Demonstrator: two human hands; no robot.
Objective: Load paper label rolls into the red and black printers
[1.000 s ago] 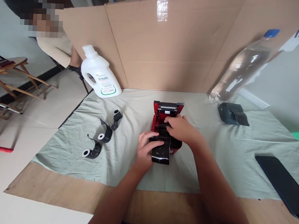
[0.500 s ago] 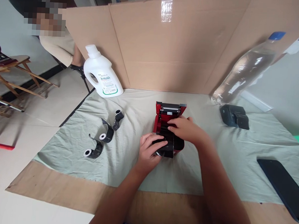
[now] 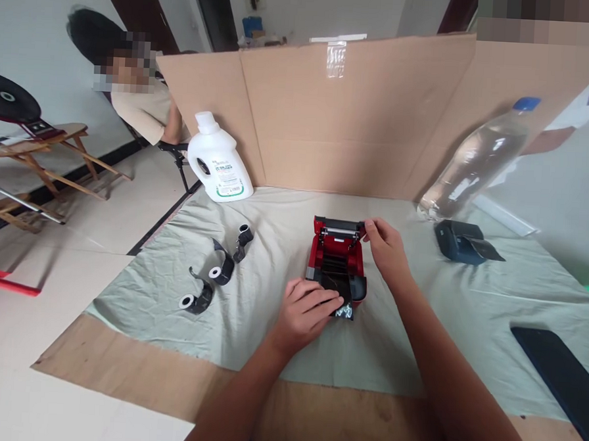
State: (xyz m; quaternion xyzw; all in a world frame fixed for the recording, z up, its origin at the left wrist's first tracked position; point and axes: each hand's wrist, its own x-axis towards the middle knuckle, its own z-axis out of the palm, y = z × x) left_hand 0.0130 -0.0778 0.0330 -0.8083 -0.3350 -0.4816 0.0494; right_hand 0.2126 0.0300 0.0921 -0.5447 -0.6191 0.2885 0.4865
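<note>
One black strip [image 3: 345,311] is pressed at the red printer [image 3: 352,255] on the counter [image 3: 167,380] by the left hand [image 3: 303,313], grip unclear. Work has been shifted from interior [image 3: 339,262] to raised lid [image 3: 341,225], pinched by the right hand [image 3: 388,250].

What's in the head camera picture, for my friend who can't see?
A person's left hand rests on a shiny black strip at the front of a boxy red and black machine; the right hand touches its raised lid. Three small black rolls lie on the left of a pale green cloth, and a flat black phone on the right.
</note>
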